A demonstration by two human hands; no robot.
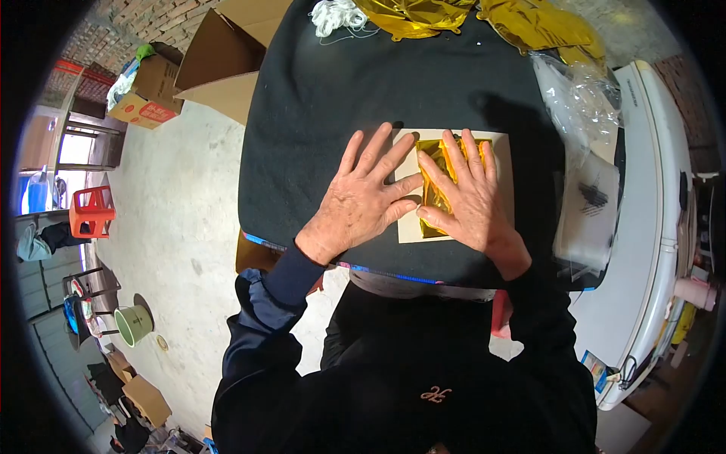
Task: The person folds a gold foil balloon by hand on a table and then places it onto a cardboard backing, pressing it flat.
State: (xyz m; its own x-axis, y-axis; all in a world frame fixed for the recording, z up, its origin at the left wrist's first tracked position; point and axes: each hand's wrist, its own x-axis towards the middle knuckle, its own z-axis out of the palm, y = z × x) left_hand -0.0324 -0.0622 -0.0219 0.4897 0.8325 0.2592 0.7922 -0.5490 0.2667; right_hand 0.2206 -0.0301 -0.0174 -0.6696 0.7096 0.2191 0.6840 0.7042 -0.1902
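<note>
A folded piece of shiny gold foil [436,198] lies on a pale square card [501,195] on the black-covered table. Over the foil, my right hand [473,193] rests flat with its fingers spread, hiding much of it. My left hand [363,193] is spread out too, mostly on the black cloth, its thumb and fingertips reaching over the card's left edge. Neither hand has its fingers wrapped round anything.
Gold foil balloons [541,26] and a bundle of white string [337,17] lie along the table's far edge. Clear plastic bags [582,204] cover the right side. Beyond stands a white appliance [643,219]. An open cardboard box [219,60] is at the far left.
</note>
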